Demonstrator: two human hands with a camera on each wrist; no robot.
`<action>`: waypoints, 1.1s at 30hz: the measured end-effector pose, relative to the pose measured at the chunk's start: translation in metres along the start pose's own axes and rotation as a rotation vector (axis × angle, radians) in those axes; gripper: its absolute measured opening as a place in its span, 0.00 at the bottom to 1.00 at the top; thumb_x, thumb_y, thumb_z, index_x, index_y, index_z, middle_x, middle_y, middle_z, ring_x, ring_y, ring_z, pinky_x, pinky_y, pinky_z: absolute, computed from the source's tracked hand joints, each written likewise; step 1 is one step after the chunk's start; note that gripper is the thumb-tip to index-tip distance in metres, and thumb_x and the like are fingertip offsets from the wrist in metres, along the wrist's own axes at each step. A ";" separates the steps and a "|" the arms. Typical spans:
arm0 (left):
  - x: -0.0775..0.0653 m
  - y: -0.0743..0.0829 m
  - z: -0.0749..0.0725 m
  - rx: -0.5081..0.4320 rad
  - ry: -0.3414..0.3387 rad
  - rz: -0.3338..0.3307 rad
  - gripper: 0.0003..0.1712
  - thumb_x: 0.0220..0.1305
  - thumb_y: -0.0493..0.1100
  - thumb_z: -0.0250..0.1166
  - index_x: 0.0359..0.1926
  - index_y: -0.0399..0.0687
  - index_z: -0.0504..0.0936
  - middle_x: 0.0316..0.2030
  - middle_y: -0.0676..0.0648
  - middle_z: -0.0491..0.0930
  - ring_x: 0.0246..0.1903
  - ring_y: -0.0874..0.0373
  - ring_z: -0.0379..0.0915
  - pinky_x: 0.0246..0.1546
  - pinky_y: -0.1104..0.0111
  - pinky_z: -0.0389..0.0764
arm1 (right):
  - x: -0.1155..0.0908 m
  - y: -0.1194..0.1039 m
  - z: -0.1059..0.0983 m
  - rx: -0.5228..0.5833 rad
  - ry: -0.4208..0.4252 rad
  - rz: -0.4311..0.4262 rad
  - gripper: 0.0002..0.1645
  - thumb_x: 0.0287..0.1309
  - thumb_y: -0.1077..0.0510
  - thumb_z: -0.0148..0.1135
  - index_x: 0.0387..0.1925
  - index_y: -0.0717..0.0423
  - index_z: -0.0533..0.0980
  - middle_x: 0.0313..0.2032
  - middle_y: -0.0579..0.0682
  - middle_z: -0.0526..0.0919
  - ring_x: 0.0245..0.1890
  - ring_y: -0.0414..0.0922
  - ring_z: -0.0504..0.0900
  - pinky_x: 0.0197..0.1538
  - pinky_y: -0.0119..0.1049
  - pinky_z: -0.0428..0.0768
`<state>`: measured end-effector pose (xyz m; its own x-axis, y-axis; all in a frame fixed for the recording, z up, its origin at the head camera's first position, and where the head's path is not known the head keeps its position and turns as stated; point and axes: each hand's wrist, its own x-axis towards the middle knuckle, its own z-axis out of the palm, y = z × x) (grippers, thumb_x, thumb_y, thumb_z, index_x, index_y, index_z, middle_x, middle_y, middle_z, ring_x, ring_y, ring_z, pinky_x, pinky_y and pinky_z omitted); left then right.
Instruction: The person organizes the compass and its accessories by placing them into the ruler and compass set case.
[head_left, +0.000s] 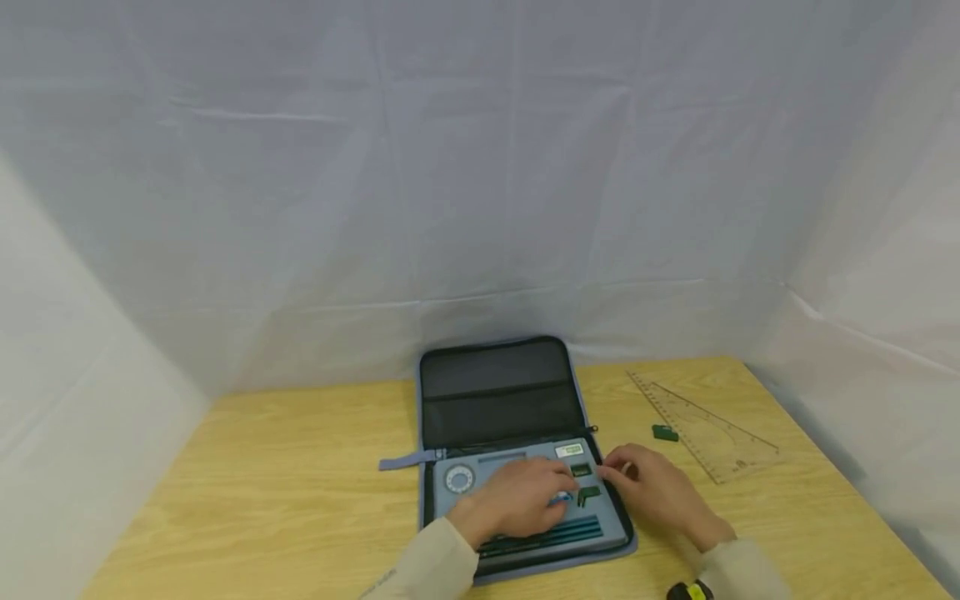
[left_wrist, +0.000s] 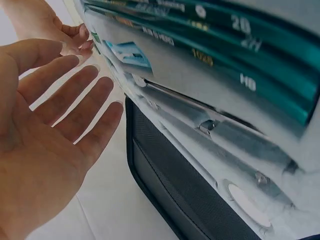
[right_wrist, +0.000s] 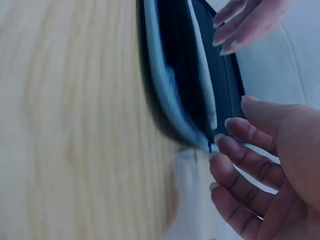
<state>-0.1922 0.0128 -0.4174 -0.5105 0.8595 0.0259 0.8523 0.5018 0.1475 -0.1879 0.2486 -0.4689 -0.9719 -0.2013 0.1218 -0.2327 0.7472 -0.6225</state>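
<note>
Case [head_left: 497,425], zip-edged, stood unfolded on the table [head_left: 300,492], its lid at the far side. Tray [head_left: 615,521], grey, sat within; contents noted: pencils [head_left: 577,532], white eraser [head_left: 569,450], dark green pieces [head_left: 588,494]. Left hand [head_left: 517,500]: fingers straight and spread over the tray, gripping nothing I could see. Right hand [head_left: 658,493]: fingers loosely bent at the tray's right edge, nothing seen between thumb and fingertips; contact, I could not tell. Outlying: loose green block [head_left: 664,432], clear set square [head_left: 693,437]. I judged the step as filling the tray; next, probably, the right fingers needed to pinch the block.
</note>
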 end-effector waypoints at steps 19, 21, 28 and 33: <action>0.018 -0.011 -0.002 -0.020 -0.020 -0.047 0.20 0.68 0.41 0.56 0.60 0.54 0.77 0.56 0.52 0.72 0.52 0.59 0.70 0.49 0.68 0.73 | 0.000 0.054 -0.040 -0.020 0.134 0.043 0.14 0.65 0.52 0.58 0.46 0.55 0.79 0.47 0.53 0.77 0.37 0.44 0.78 0.34 0.40 0.77; 0.021 -0.010 -0.004 -0.014 -0.028 -0.044 0.20 0.69 0.41 0.55 0.61 0.54 0.76 0.58 0.52 0.71 0.54 0.59 0.69 0.51 0.68 0.73 | 0.000 0.057 -0.043 -0.030 0.154 0.053 0.12 0.64 0.55 0.60 0.46 0.56 0.79 0.48 0.56 0.76 0.37 0.46 0.78 0.33 0.41 0.77; 0.033 -0.006 -0.010 -0.004 -0.048 -0.050 0.21 0.70 0.42 0.52 0.62 0.54 0.75 0.61 0.51 0.69 0.57 0.58 0.67 0.51 0.68 0.72 | 0.000 0.066 -0.050 -0.077 0.172 0.072 0.13 0.62 0.58 0.62 0.47 0.59 0.78 0.51 0.62 0.73 0.39 0.52 0.79 0.33 0.46 0.78; 0.038 -0.005 -0.009 -0.021 -0.069 -0.062 0.21 0.71 0.42 0.53 0.62 0.54 0.75 0.59 0.53 0.70 0.55 0.59 0.67 0.50 0.69 0.72 | 0.002 0.068 -0.054 -0.084 0.170 0.051 0.16 0.60 0.58 0.63 0.49 0.62 0.78 0.51 0.64 0.73 0.41 0.57 0.79 0.38 0.51 0.78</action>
<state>-0.2172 0.0424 -0.4079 -0.5530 0.8316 -0.0519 0.8160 0.5531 0.1679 -0.2073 0.3334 -0.4696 -0.9726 -0.0571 0.2253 -0.1783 0.8053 -0.5655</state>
